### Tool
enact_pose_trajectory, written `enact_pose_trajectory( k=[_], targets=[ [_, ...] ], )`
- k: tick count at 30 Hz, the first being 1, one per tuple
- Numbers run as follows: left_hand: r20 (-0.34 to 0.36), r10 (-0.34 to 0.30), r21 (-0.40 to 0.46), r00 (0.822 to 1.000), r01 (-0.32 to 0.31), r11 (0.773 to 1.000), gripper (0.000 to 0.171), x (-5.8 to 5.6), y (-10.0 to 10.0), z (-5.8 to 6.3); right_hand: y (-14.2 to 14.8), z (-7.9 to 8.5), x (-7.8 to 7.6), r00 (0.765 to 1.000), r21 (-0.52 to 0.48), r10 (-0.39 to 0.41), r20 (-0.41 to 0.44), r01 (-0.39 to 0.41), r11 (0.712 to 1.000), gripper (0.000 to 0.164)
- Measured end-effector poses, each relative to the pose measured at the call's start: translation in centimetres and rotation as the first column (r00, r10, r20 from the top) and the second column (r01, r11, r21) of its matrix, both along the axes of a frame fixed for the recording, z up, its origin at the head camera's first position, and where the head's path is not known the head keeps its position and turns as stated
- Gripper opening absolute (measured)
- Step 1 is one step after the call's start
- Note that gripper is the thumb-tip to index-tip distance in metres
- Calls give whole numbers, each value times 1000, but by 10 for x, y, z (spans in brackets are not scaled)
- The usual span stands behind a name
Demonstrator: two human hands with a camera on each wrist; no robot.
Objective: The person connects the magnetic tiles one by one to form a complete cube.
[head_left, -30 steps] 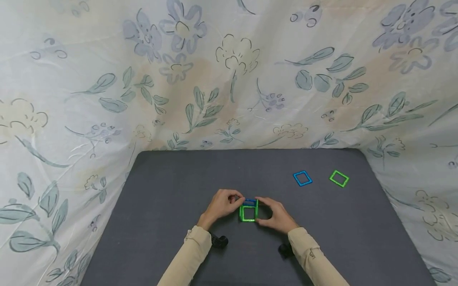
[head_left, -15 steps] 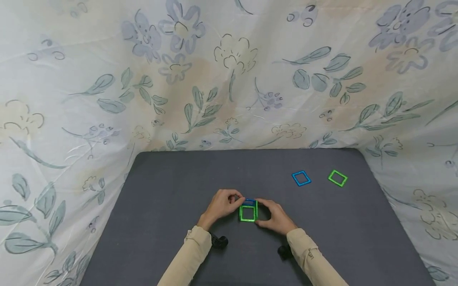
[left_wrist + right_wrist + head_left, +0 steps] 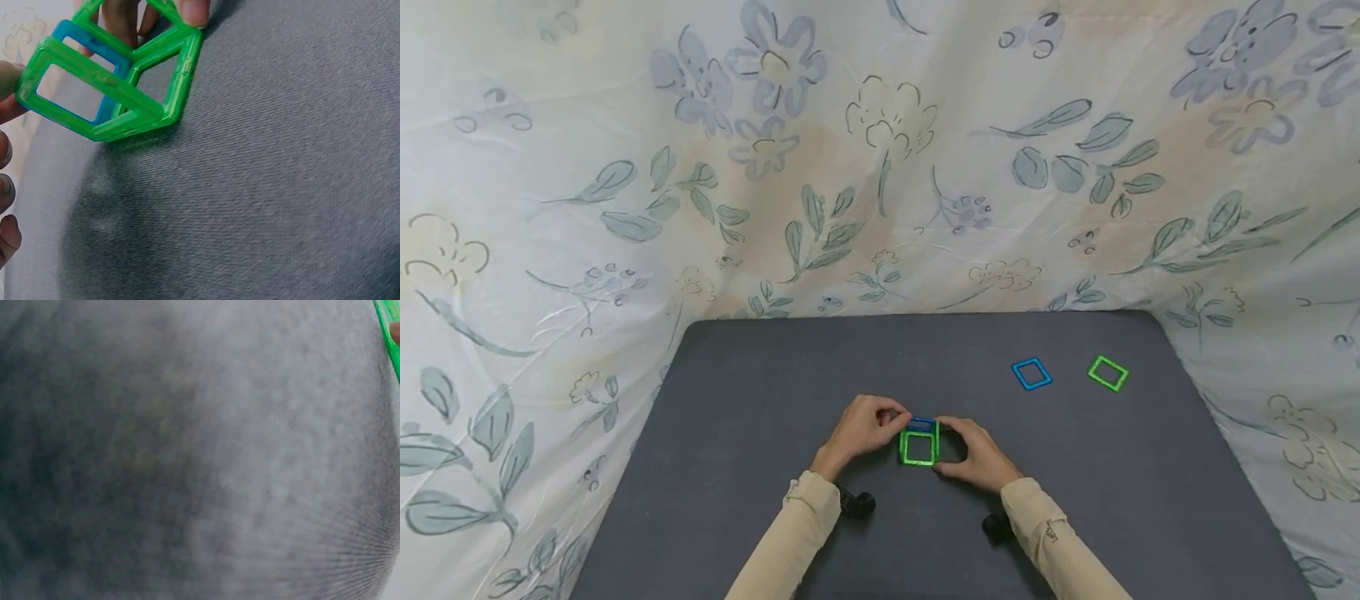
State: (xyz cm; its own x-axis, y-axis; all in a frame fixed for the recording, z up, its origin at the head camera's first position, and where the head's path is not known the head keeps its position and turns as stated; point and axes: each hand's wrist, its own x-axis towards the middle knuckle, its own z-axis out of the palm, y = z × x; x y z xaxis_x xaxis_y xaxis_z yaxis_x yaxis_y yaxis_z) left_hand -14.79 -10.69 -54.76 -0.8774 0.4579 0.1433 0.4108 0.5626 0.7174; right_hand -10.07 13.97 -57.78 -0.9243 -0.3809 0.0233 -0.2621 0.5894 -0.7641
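Observation:
Between the two hands stands a small box-like frame of magnetic tiles: green square tiles joined with a blue square tile. In the head view, the blue tile is at the back of the green frame. My left hand pinches its back left corner between thumb and fingertip, other fingers curled. From the right, my right hand grips the green side, thumb at the front and fingers at the back. The right wrist view catches only a green edge and a fingertip.
A loose blue square tile and a loose green square tile lie flat at the back right of the dark grey table. Behind the table hangs a flowered cloth.

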Motion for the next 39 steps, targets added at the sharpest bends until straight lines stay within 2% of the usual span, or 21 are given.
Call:
enact_pose_trajectory(
  k=[12, 18, 25, 31, 35, 39],
  targets=[
    [-46, 3, -13, 999, -4, 1000, 16, -1, 1, 7, -1, 1, -2, 1000, 14, -10, 25, 10, 1000, 70],
    [-27, 6, -47, 1000, -8, 999, 17, -3, 2, 7, -1, 2, -2, 999, 10, -17, 39, 17, 1000, 71],
    [-18, -35, -75, 999, 33, 997, 16, -8, -2, 10, -2, 3, -2, 999, 11, -12, 36, 12, 1000, 72],
    [26, -53, -108, 998, 55, 993, 15, -11, -3, 12, -1, 2, -3, 1000, -1, -2, 29, 2, 1000, 72],
    [51, -55, -119, 997, 60, 991, 17, -11, -4, 12, 0, 1, -3, 1000, -4, 10, 15, -10, 1000, 73],
    [38, -54, -105, 998, 57, 993, 18, -10, -6, 12, 2, 0, -4, 999, -8, 32, -26, -32, 999, 72]
  ],
)
